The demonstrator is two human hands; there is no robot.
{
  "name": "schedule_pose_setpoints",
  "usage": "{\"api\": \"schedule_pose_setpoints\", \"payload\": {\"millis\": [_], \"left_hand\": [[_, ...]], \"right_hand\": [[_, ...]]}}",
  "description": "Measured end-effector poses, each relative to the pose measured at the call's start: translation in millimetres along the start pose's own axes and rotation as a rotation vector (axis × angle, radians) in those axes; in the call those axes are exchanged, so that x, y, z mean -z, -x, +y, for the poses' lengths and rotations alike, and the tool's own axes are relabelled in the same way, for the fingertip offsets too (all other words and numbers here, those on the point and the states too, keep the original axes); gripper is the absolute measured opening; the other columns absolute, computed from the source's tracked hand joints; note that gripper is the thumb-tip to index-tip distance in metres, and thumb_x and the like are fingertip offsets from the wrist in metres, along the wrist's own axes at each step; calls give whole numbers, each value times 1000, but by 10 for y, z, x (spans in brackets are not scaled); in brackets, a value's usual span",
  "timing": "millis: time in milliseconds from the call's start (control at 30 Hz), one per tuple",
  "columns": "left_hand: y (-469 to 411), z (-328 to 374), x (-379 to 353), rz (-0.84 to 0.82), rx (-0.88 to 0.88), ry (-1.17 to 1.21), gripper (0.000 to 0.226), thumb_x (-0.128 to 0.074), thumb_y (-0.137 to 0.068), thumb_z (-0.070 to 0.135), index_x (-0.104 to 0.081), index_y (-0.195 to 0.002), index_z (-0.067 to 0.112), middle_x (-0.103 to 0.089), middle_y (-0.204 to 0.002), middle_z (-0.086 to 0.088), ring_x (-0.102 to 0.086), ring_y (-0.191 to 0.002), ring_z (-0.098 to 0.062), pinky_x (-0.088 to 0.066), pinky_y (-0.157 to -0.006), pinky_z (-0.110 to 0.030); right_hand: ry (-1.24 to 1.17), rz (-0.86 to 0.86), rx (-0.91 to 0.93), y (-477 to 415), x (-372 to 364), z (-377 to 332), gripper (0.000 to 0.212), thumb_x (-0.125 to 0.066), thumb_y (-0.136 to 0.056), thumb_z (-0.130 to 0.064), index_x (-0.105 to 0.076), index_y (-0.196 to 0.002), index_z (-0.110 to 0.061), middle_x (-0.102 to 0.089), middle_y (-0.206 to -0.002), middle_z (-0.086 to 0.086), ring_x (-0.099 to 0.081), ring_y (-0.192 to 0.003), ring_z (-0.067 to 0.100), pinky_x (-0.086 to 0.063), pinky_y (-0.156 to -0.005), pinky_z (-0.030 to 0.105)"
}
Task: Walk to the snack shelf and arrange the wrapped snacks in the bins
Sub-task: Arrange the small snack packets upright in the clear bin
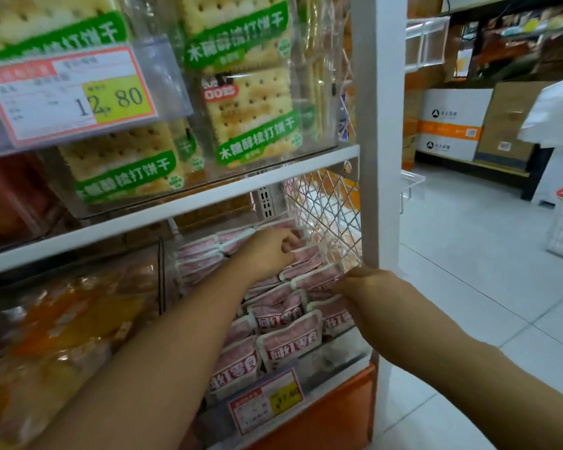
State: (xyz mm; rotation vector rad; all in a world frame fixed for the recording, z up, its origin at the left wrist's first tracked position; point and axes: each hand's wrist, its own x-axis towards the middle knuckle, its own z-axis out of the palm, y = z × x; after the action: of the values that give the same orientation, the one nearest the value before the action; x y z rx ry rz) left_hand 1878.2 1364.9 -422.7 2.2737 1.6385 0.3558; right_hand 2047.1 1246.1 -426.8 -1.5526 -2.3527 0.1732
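Head view: left hand (272,251) and right hand (363,282) each pinch pink snack pouches (286,342), likely light, pliable and slippery, best gripped at sealed top edges.

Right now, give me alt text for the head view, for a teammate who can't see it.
Both hands reach into a clear bin of pink wrapped snacks: the left hand grips packs near the back, and the right hand pinches one near the bin's right side. Green-labelled cracker packs and a price tag sit on the shelf above.
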Motion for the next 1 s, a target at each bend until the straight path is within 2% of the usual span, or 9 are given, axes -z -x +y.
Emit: {"api": "schedule_pose_setpoints", "payload": {"millis": [100, 300, 433, 533, 633, 700, 800, 900, 1000], "left_hand": [[-63, -34, -31, -98, -5, -66, 25, -51, -96, 20, -67, -112, 11, -64, -121, -4, -58, -101, -16, -43, -87, -25], [-166, -121, 84, -35, 41, -52, 27, -46, -96, 9, -69, -108, 14, -62, -122, -1, -53, -78, -5, -41, -69, -21], [-233, -120, 94, -31, 49, -96, 20, -53, -93, 7, -70, -103, 11, -65, -116, -3, -57, -88, -14, -42, -75, -25], [-287, -99, 115, -25, 67, -127, 18, -59, -90, 8, -70, -104, 10, -65, -101, -4, -53, -81, -13, -39, -72, -25], [-322, -58, 89, -81, 18, -280, 13, -60, -88, 9, -69, -89, 19, -58, -86, -1, -51, -76, -15, -37, -68, -24], [-353, -37, 42, -9, -10, -325, 11, -58, -90, 12, -69, -90, 16, -61, -89, 1, -53, -79, -15, -36, -68, -25], [-390, -36, -29, 201, -18, -301, 14, -55, -92, 17, -68, -97, 18, -66, -95, -1, -56, -77, -16, -39, -66, -28], [-367, -66, -112, 209, 26, -280, 13, -56, -91, 16, -69, -96, 18, -67, -96, -3, -55, -76, -17, -40, -66, -27], [-341, -46, -171, 221, 62, -242, 15, -56, -92, 15, -70, -98, 15, -68, -102, -3, -58, -85, -20, -44, -71, -29]], "right_hand": [[-3, -163, 0, -108, -135, -10, 44, -53, -91, -18, -46, -134, -24, -50, -133, -1, -54, -115, 18, -46, -98, 29], [57, -282, 36, -341, -294, 99, 53, -59, -86, -14, -43, -137, -16, -42, -142, 1, -48, -122, 20, -44, -103, 35], [9, -262, 46, -339, -326, 124, 52, -57, -88, -15, -43, -138, -20, -43, -141, -2, -51, -118, 20, -46, -101, 35], [-26, -193, 66, -323, -307, 131, 51, -52, -92, -13, -40, -140, -24, -39, -145, -4, -47, -125, 18, -41, -105, 32], [-39, -174, 69, -332, -311, 126, 49, -50, -93, -14, -40, -140, -26, -41, -143, -4, -47, -125, 17, -41, -106, 33], [-52, -163, 78, -342, -316, 123, 47, -50, -94, -14, -42, -139, -27, -43, -141, -5, -48, -123, 17, -42, -105, 33], [-55, -184, 91, -334, -337, 142, 44, -48, -95, -16, -43, -138, -25, -44, -141, -5, -47, -123, 17, -42, -105, 33], [-26, -231, 74, -359, -346, 151, 42, -47, -95, -17, -46, -137, -20, -46, -138, -1, -50, -119, 19, -44, -102, 34], [53, -339, 54, -429, -343, 100, 36, -44, -96, -19, -51, -131, -13, -47, -135, 5, -50, -116, 23, -44, -100, 35]]}}
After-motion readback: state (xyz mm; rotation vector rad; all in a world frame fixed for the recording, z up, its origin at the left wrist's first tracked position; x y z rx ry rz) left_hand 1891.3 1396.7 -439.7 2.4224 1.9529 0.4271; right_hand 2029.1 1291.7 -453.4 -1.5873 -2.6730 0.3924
